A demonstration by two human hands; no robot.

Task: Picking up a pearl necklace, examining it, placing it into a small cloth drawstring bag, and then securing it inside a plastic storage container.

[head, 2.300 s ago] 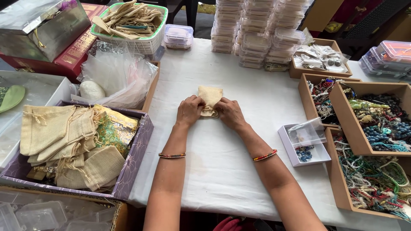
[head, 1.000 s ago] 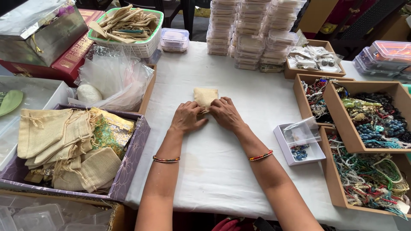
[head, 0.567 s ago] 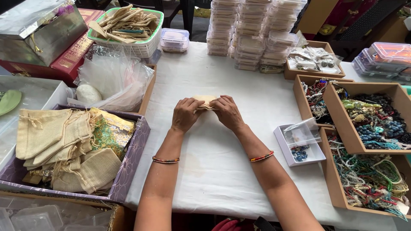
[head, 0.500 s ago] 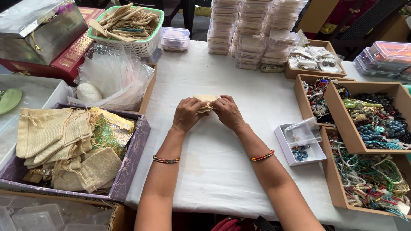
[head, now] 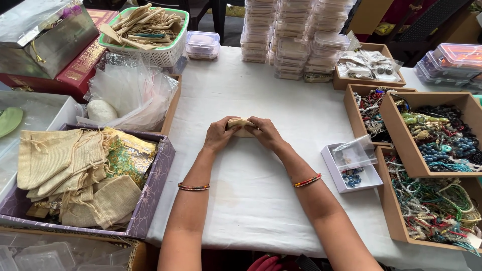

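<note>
A small beige cloth pouch (head: 241, 125) is pinched between both hands just above the white tablecloth (head: 251, 200) in the middle of the table. My left hand (head: 219, 135) grips its left side and my right hand (head: 264, 132) grips its right side, fingertips meeting over the top. Most of the pouch is hidden behind the fingers. Each wrist wears a thin beaded bangle.
A purple box (head: 150, 200) of beige drawstring pouches lies at the left, behind it crumpled clear plastic bags (head: 133, 98) and a green basket (head: 165, 52). Stacked clear boxes (head: 296, 40) stand at the back. Wooden trays (head: 386, 108) of beads fill the right; a small white box (head: 351, 168) lies near my right forearm.
The pouch earlier lay flat on the cloth under my fingers. Both hands have since gathered it up, and it is now bunched small between them.
</note>
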